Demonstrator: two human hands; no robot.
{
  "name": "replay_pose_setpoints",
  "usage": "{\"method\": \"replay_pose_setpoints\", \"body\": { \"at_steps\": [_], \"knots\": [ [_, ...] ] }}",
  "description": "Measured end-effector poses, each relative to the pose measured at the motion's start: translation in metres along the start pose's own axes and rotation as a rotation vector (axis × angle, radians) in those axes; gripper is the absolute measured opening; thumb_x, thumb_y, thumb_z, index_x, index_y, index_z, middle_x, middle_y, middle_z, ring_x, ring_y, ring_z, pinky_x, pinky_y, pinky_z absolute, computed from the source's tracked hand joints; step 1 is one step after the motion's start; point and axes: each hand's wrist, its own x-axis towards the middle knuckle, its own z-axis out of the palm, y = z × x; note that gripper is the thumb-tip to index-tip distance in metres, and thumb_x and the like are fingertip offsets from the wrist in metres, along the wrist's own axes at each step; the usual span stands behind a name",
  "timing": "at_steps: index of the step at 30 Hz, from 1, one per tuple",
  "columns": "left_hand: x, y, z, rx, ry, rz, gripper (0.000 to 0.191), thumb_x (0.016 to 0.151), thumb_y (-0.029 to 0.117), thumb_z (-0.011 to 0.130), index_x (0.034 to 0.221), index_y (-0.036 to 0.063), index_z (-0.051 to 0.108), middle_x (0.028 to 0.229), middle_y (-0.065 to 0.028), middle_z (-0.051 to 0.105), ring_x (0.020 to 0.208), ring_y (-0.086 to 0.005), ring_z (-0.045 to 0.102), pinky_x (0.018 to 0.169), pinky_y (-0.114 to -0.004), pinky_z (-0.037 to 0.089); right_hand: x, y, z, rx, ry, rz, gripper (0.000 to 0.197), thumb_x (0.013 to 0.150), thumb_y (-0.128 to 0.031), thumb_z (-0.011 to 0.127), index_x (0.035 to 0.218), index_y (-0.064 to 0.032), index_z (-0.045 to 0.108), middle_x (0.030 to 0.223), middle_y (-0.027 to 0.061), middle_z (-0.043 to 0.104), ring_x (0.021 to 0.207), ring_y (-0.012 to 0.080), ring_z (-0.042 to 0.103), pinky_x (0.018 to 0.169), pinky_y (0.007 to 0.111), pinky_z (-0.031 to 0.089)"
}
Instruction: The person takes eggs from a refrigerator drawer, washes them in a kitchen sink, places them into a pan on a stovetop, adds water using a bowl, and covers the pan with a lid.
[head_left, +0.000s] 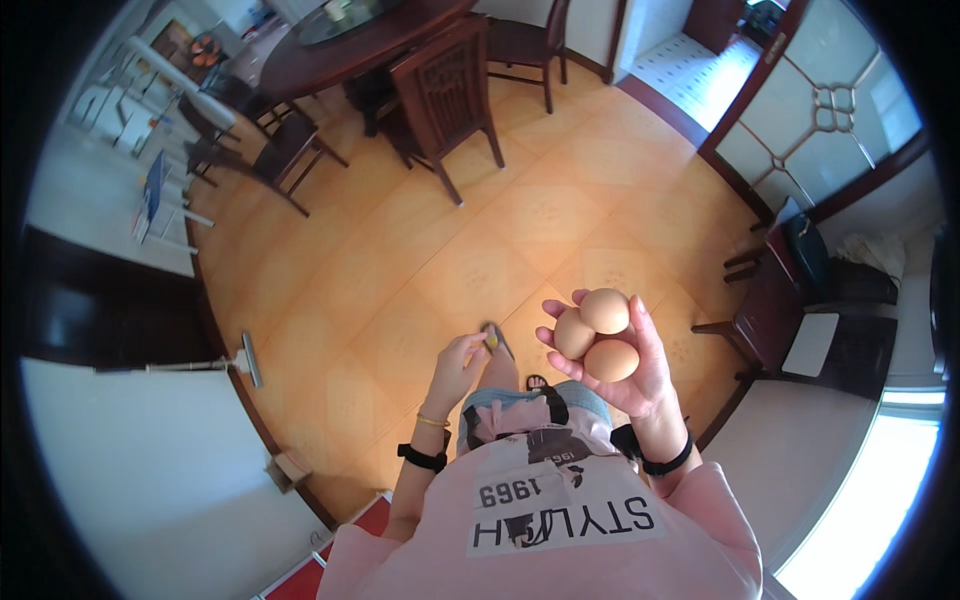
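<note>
Three brown eggs rest together in the upturned palm of my right hand (649, 379). One egg (605, 311) sits on top near the thumb, another egg (574, 334) leans against the fingers, and a third egg (611, 361) lies closest to the wrist. My fingers cup them from below. To the left, my left hand (456, 373) hangs in front of my body with its fingers loosely bent and apart, and I see nothing held in it. Behind its fingertips, in the line of sight, is a sandal (495, 341) on my foot.
Ahead stands a round dark wooden table (360, 52) with a wooden chair (450, 97) on the near side. A glass-paned door (810, 112) stands at the right, above a wooden chair with bags (769, 315). A floor mop (244, 361) leans left, near a small cardboard box (289, 470).
</note>
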Motion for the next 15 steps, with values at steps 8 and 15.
{"method": "replay_pose_setpoints", "body": {
  "at_steps": [8, 15],
  "knots": [
    [0.071, -0.005, 0.014, 0.032, -0.087, 0.169, 0.024, 0.086, 0.007, 0.054, 0.108, -0.0027, 0.056, 0.103, -0.0178, 0.061, 0.093, -0.028, 0.062, 0.081, -0.032, 0.049, -0.014, -0.021, -0.035, 0.102, -0.06, -0.161, 0.057, 0.091, -0.048, 0.044, 0.126, -0.0034, 0.04, 0.131, 0.0197, 0.038, 0.115, 0.0382, 0.045, 0.096, 0.046, 0.043],
    [0.129, -0.012, 0.007, 0.037, -0.186, 0.225, 0.023, 0.086, 0.007, 0.055, 0.107, -0.0029, 0.055, 0.103, -0.0166, 0.062, 0.093, -0.0255, 0.062, 0.08, -0.032, 0.049, -0.015, -0.019, -0.051, 0.189, -0.026, -0.308, 0.056, 0.091, -0.048, 0.043, 0.123, -0.0027, 0.042, 0.131, 0.0199, 0.039, 0.116, 0.0396, 0.043, 0.095, 0.047, 0.044]
  ]
}}
